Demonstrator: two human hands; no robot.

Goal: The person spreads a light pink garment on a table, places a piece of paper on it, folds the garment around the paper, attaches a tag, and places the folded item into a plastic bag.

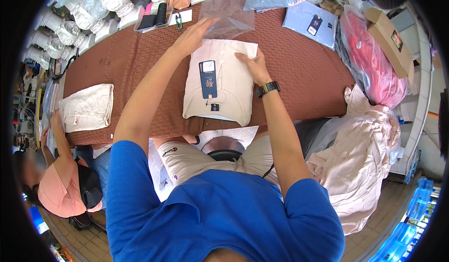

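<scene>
Right hand (pixel 253 65) pinches the far right corner of a folded cream shirt (pixel 238 86), thumb on the upper face, fingers hidden beyond the edge. Left hand (pixel 194 35) has its fingers stretched out past the shirt's far left corner, at the margin of a clear plastic bag (pixel 234 16); contact with the film cannot be told. Shirt position: near side of the brown-covered bench (pixel 308 70), in front of the wearer, navy hang tag (pixel 208 79) on its face. Risks, as judged: a tug on the one pinched corner could skew the folds, since only that corner is seen gripped; the tag could snag or twist, as its cord lies loose; the bag, thin and light, could slide or crumple if brushed. Containers: the clear bag shows only bench cover through it, so probably empty; a small clear tray (pixel 140 27) at the far left holds dark items; a large clear bag (pixel 362 58) on the right holds pink-red material; contents of the adjacent cardboard box (pixel 397 56) cannot be made out.
</scene>
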